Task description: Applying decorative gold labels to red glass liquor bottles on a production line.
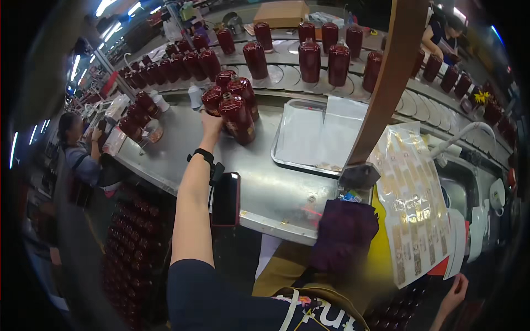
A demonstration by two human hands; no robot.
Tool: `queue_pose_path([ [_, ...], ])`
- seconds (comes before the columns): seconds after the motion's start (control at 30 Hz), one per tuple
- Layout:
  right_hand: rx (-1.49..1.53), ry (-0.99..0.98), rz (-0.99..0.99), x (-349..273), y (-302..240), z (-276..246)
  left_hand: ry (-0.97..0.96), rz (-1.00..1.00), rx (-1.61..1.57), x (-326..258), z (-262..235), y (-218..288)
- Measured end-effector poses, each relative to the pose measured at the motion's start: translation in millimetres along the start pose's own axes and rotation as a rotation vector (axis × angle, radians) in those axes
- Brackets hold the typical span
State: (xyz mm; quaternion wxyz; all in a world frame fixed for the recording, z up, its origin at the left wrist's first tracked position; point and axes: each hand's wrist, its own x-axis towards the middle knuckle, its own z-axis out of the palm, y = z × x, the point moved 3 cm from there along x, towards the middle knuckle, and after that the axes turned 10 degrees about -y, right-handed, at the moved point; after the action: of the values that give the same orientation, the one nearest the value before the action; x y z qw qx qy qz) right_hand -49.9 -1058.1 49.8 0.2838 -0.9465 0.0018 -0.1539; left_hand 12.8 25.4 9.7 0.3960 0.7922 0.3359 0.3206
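Note:
My left hand (210, 124) reaches out over the metal table, its fingers closed about the lower side of a dark red glossy bottle (212, 98). That bottle stands in a tight cluster with several like it; the front one (236, 118) is the nearest to me and carries a gold mark. The bottles partly hide my fingers. Far down at the right edge, my right hand (455, 293) is beside the lower corner of a large sheet of gold and clear labels (411, 204). Its fingers are bent together, and whatever they may hold is too small to make out.
A conveyor (287, 77) with more red bottles runs across the back. A tray (279, 161) with white paper, a phone (225, 199), a brown post (383, 83), a purple cloth (345, 231) and a sink (461, 179) are nearby. A person (83, 149) works at left, another at far right.

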Motion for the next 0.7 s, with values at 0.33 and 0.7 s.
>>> queue_pose_path([
  [0.33, 0.202, -0.319, -0.245, 18, -281, 91, 0.076, 0.181, -0.347, -170, -95, 128],
  [0.7, 0.748, -0.788, -0.441, -30, -385, 173, -1.132, -0.353, -0.815, -422, 83, 255],
])
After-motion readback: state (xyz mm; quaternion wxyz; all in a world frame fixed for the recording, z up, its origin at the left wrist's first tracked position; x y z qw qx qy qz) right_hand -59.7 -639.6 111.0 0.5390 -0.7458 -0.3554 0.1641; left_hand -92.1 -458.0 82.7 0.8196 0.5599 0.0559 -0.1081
